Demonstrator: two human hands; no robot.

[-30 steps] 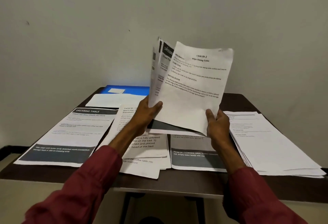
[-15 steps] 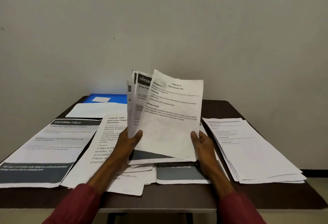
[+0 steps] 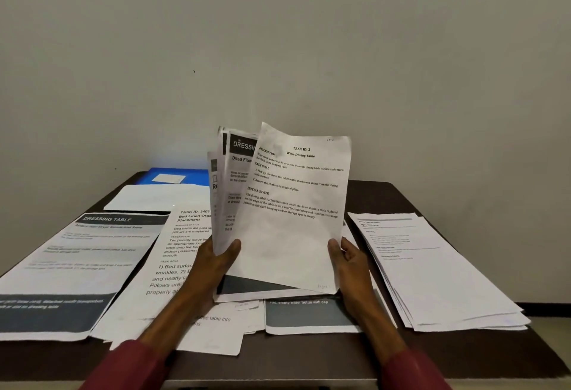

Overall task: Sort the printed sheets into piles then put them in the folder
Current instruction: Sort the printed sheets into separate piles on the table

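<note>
My left fingers (image 3: 231,247) and right fingers (image 3: 336,245) pinch the lower side edges of the fanned sheets (image 3: 296,226), held upright above the desk (image 3: 389,195), long axis vertical, print facing me. Other piles (image 3: 432,266) lie below; the blue folder (image 3: 177,173) sits far-left by the pale wall (image 3: 278,50).

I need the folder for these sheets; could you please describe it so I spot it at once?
Look at the dark table against the wall, at its far left corner. The folder lies flat there, behind a plain white sheet. It alone is bright blue, with a small white label on top.
</note>
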